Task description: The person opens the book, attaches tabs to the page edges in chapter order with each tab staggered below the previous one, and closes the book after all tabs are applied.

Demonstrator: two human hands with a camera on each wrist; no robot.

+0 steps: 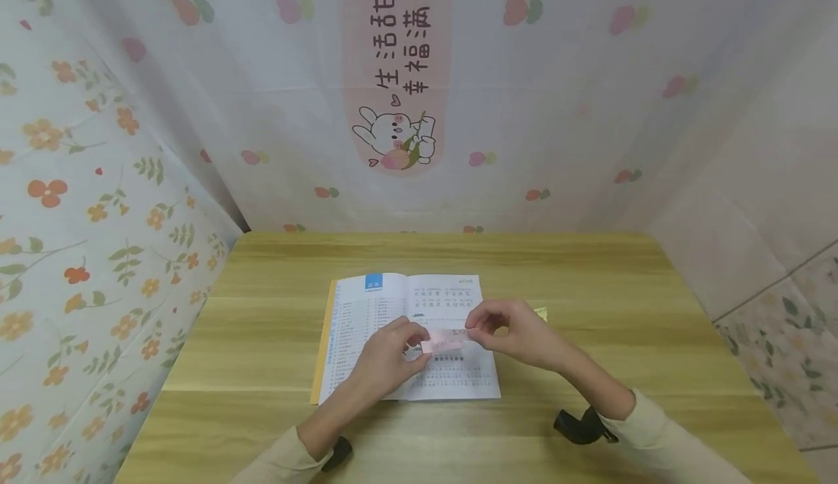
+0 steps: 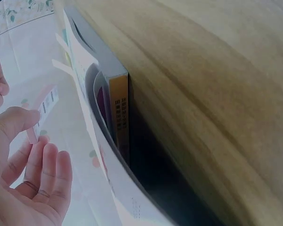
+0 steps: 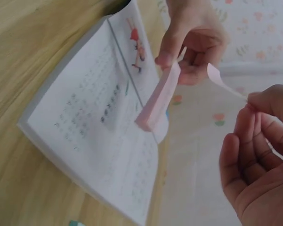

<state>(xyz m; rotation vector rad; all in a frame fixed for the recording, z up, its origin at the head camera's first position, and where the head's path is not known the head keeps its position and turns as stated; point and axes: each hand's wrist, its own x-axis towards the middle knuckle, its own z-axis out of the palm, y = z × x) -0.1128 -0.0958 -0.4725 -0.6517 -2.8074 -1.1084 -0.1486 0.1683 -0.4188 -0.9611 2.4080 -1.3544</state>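
The left hand (image 1: pixel 386 356) pinches a slim block of pale pink sticky notes (image 1: pixel 445 341) between thumb and fingers, holding it in the air just above the right-hand page of an open white paperback book with printed text (image 1: pixel 406 338). The right hand (image 1: pixel 517 332) pinches the free end of a single pink sheet (image 3: pixel 223 82) between thumb and fingertips, with the sheet stretched between the two hands and its other end still at the block. Both hands are therefore closed on paper, neither spread wide.

To peel well, I judge the left hand should keep the block steady while the right draws the sheet sideways and low along the block, not upward, so the sheet comes away flat without curling or tearing at the glued edge.

The book lies flat on a light wooden tabletop (image 1: pixel 589 287), near its middle. Just past the right hand a small yellow-green slip (image 1: pixel 540 314) shows on the wood beside the book. Flower-printed cloth (image 1: pixel 98 215) hangs around the tabletop on three sides.

The head view shows the layout, but the hands hide the sheet's separation. The right wrist view shows it plainly: the thickness of the block and the lifted sheet curving away from it. The left wrist view shows the book's yellow spine edge (image 2: pixel 118 113) and stacked pages from the side, and only an end of the block.
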